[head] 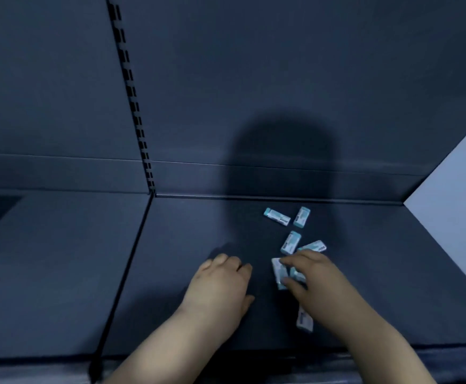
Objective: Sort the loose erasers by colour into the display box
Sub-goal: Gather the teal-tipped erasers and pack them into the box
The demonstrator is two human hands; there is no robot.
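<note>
The dark shelf (364, 286) takes up most of the view and serves as the sorting surface. Its back panel (254, 79) rises behind, with a slotted upright (132, 92) marking the joint between two bays. A pale slanted panel (453, 189) cuts in at the right edge. It may belong to the display box, but too little shows to say, and no compartments are visible.

The left hand (220, 284) rests palm down on the shelf, well left of the pile. Its grip is slack, the fingers loosely bent with nothing visible in them, and it is probably there to steady the person.

The right hand (315, 278) does the work. Its grip is closed lightly, forefinger at the far end and thumb at the near end of the gathered erasers (279, 273). These are two teal-and-white pieces lying side by side on the shelf, and pinching them endwise would let both lift together.

The other loose erasers all look the same teal and white. One near eraser (304, 320) lies partly under the right wrist. A middle eraser (290, 242) and a slanted eraser (313, 246) sit just beyond the fingertips. Two far erasers (301, 216) lie near the back edge. None is in a box yet, so the sorting looks barely begun.
</note>
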